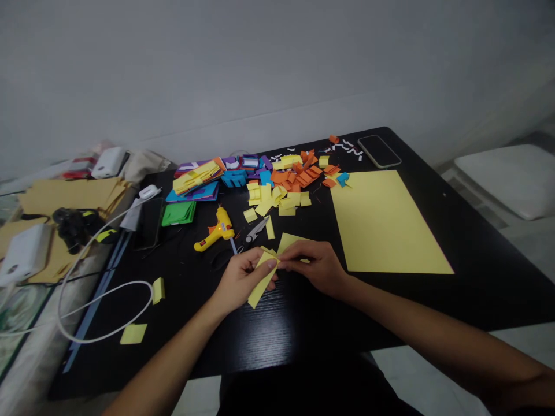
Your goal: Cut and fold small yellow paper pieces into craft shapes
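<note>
My left hand (240, 281) is closed on a narrow yellow paper strip (261, 287), thumb pressed on its upper part. The fingertips of my right hand (318, 264) pinch at the same strip's top corner. Behind my right hand a larger yellow paper piece (291, 240) lies on the black table. Just beyond my left hand are scissors (256, 230), partly hidden, and a yellow glue gun (217, 229). Small folded yellow papers (277, 199) and orange papers (299, 174) are heaped further back.
A large yellow sheet (385, 222) lies at the right, with a phone (379, 151) behind it. Green papers (178, 213), a second phone (148, 223) and a looped white cable (108, 340) are on the left. A white stool (507, 176) stands beyond the table's right edge.
</note>
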Action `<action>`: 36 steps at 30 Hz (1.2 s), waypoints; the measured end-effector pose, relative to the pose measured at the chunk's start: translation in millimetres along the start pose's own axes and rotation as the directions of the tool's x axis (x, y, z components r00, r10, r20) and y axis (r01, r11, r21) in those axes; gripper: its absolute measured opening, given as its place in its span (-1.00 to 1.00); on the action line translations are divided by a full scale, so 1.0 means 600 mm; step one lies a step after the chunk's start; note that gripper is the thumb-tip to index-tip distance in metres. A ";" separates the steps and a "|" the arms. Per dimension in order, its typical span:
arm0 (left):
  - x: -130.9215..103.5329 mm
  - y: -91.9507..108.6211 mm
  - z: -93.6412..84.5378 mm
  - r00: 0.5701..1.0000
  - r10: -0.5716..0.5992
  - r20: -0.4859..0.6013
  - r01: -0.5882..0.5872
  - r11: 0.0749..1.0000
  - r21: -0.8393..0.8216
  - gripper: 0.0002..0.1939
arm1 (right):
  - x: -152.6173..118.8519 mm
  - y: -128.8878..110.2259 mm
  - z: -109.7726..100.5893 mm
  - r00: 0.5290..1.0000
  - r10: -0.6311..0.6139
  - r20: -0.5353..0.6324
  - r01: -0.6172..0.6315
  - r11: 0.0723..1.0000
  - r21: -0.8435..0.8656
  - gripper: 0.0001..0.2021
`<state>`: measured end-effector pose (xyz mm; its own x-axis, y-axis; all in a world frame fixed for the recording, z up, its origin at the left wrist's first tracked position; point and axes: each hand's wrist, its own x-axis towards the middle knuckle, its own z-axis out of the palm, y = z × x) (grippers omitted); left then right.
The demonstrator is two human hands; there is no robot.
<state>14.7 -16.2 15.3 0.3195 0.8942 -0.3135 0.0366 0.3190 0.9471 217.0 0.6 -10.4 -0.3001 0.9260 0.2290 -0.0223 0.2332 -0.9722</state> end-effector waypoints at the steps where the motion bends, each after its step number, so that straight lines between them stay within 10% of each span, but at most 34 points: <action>1: 0.000 0.001 0.000 1.000 0.002 0.000 -0.002 1.000 0.003 -0.58 | 0.000 0.001 0.000 1.000 -0.015 -0.001 0.015 1.000 0.000 -0.88; 12: 0.003 0.001 0.001 0.999 0.054 -0.002 -0.054 0.998 0.035 -0.64 | 0.001 0.003 0.003 0.998 -0.064 0.006 0.064 0.998 0.009 -0.90; 22: 0.005 -0.001 0.000 0.993 0.084 -0.077 -0.077 0.993 0.085 -0.61 | 0.005 -0.012 0.006 0.961 0.250 0.120 -0.269 0.945 0.187 -0.78; 36: 0.005 0.001 0.002 0.968 0.245 -0.059 -0.230 0.954 0.193 -0.69 | 0.004 -0.013 0.006 0.946 0.282 0.161 -0.305 0.942 0.139 -0.79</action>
<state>16.6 -13.6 15.1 0.2626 0.9620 -0.0754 0.1444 0.0381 0.9888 212.8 0.0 -2.4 -0.4433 0.8940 -0.0657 -0.0620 -0.1037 -0.9927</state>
